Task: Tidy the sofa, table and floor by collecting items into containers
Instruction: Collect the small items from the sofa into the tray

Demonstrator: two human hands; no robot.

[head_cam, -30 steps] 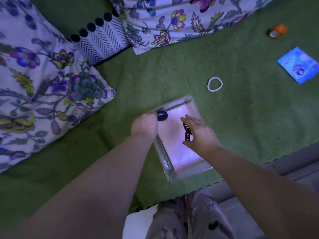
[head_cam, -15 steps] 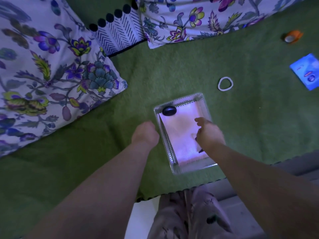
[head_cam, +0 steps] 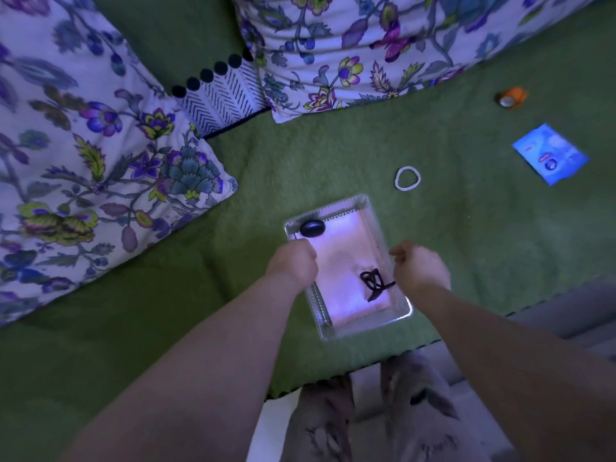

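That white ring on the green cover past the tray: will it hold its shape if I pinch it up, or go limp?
The white ring lies in an uneven, slightly squashed loop, so it is probably a soft elastic band and will likely sag when pinched. It looks thin, so probably very light. It lies flat on the fuzzy green cover, so rolling seems unlikely.

A home: floral cushions (head_cam: 100, 155) on a green-covered sofa (head_cam: 333, 155).

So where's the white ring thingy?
The white ring lies on the green cover, just beyond the tray's far right corner, left of the blue packet.
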